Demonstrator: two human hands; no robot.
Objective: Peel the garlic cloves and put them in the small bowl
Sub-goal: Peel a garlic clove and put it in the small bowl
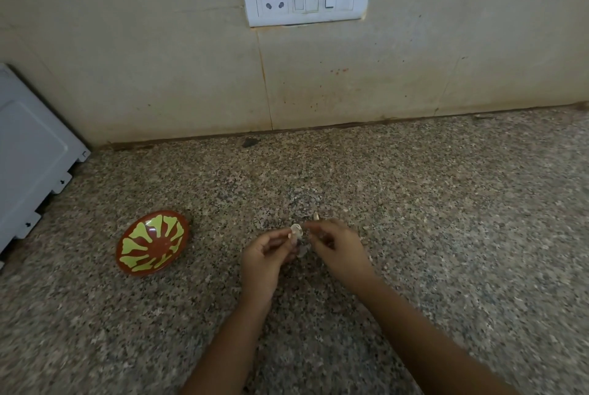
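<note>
Right now: peeling is going on in mid-air, just above the counter [414,203].
Left hand [264,259]: its fingers are curling round the clove [295,230] and gripping it at the tips.
Right hand [339,251]: thumb and forefinger are closing on the clove's right side and pinching at it; whether skin is caught between them, I can't tell.
Clove's place: it's sitting between the two sets of fingertips, well to the right of the bowl [140,235].
Bowl: it's resting on the counter off to the left, and nothing is showing inside it.
Skin: a thin pale flake [302,250] is hanging just under the clove.
Doing it well: the left hand should be holding firm without crushing, while the right is catching a loose edge and drawing it along the clove in one strip, turning the clove as the skin is coming away.
Pointing: a rounded end is poking out past the left fingertips, facing away toward the wall [350,75].
Long axis: it's seemingly running from the palm outward, away from the person, though blur is making that a guess.
</note>
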